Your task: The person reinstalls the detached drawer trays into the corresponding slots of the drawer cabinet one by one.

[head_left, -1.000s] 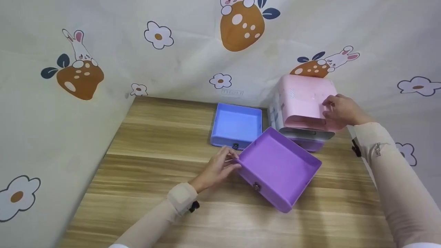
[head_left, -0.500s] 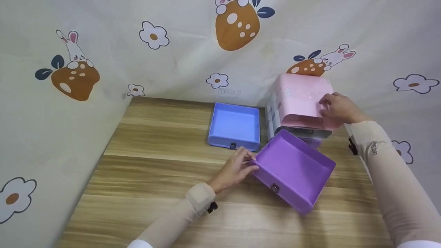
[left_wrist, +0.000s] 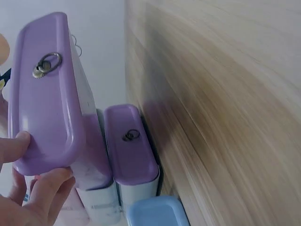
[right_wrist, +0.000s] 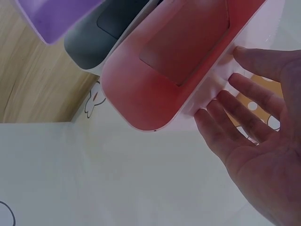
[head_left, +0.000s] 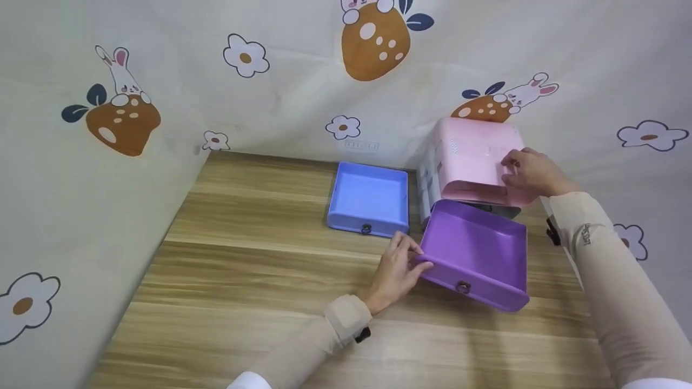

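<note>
My left hand pinches the front left corner of a purple drawer, thumb on the front face and fingers at its side. The drawer has a ring pull and is held above the table, its back end overlapping the middle opening of a small drawer cabinet. My right hand rests its fingertips on the cabinet's pink top shell. In the right wrist view, the pink slot and the dark grey slot hold no drawer. A second purple drawer sits in the lowest tier.
A blue drawer stands on the wooden table, left of the cabinet. Behind them rises a pale wall covering with rabbits and flowers, close to the cabinet's back.
My left hand has carried the purple drawer to the right and turned it, so its back now meets the cabinet's front more squarely. My right hand stays at the pink shell.
</note>
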Motion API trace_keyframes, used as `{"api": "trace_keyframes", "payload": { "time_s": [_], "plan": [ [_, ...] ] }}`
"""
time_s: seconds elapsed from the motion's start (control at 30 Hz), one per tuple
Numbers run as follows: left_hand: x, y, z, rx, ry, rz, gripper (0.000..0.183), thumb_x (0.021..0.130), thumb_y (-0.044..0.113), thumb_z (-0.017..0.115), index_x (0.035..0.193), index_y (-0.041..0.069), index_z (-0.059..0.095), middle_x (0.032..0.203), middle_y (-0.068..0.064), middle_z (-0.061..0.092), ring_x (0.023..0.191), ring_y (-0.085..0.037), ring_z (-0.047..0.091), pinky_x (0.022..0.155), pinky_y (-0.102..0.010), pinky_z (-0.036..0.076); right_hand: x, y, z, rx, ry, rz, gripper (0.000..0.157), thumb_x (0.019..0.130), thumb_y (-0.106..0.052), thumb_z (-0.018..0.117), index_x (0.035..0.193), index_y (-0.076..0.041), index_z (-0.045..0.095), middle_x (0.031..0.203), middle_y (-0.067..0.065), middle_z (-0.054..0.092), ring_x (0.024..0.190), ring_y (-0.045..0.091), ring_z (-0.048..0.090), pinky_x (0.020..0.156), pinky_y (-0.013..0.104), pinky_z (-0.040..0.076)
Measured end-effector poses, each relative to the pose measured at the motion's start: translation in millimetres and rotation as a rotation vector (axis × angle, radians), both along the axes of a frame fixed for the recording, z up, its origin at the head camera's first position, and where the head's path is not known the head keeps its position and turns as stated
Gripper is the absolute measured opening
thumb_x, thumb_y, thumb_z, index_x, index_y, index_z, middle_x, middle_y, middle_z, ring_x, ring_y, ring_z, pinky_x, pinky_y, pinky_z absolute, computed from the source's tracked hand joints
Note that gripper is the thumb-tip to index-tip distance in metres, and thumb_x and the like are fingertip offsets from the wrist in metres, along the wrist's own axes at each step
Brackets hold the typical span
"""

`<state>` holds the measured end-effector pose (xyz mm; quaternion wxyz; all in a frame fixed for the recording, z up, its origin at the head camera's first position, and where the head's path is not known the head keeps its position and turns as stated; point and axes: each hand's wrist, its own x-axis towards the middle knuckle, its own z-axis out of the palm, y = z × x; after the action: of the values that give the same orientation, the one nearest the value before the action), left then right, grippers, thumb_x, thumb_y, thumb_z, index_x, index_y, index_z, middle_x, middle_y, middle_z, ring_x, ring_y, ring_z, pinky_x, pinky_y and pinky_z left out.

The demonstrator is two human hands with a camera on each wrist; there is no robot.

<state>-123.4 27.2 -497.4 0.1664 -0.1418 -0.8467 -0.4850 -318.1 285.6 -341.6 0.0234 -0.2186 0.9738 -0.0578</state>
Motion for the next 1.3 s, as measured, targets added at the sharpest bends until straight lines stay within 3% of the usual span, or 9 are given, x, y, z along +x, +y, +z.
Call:
{"api": "trace_keyframes", "payload": {
  "time_s": [0.33, 0.67, 0.97, 1.3],
  "plan": [
    [-4.0, 24.4, -3.1, -0.140, 0.151, 0.070, 0.028, 0.082, 0.023, 0.080, 0.095, 0.007, 0.061, 0.099, -0.002, 0.053, 0.092, -0.011, 0.058, 0.088, -0.013, 0.053, 1.7, 0.1, -0.5, 0.004, -0.002, -0.001, 0.040, 0.087, -0.016, 0.061, 0.119, 0.008, 0.056, 0.114, 0.034, 0.056, 0.101, 0.049, 0.057, 0.094, 0.061, 0.048],
    [-11.8, 41.3, -2.5, -0.205, 0.208, 0.115, 0.029, 0.079, 0.027, 0.082, 0.090, 0.010, 0.062, 0.095, 0.000, 0.055, 0.089, -0.010, 0.056, 0.083, -0.013, 0.052, 2.8, 2.5, -1.4, 0.000, 0.054, 0.049, 0.038, 0.087, -0.016, 0.061, 0.116, 0.008, 0.058, 0.109, 0.033, 0.057, 0.097, 0.047, 0.058, 0.092, 0.060, 0.050],
    [-29.3, 54.6, -8.8, -0.301, 0.193, 0.160, 0.027, 0.080, 0.030, 0.081, 0.088, 0.011, 0.063, 0.097, 0.001, 0.057, 0.092, -0.013, 0.056, 0.084, -0.016, 0.053, 2.1, 2.0, -2.5, -0.011, 0.083, 0.076, 0.037, 0.086, -0.016, 0.063, 0.114, 0.008, 0.058, 0.108, 0.033, 0.059, 0.097, 0.047, 0.059, 0.093, 0.060, 0.050],
    [-68.2, 64.0, 1.6, -0.298, 0.079, 0.176, 0.026, 0.081, 0.028, 0.080, 0.090, 0.009, 0.066, 0.099, -0.002, 0.057, 0.094, -0.016, 0.057, 0.088, -0.020, 0.052, 1.8, 1.3, -2.4, -0.003, 0.051, 0.051, 0.039, 0.086, -0.017, 0.064, 0.116, 0.007, 0.058, 0.110, 0.033, 0.059, 0.098, 0.047, 0.059, 0.092, 0.061, 0.050]
  ]
}}
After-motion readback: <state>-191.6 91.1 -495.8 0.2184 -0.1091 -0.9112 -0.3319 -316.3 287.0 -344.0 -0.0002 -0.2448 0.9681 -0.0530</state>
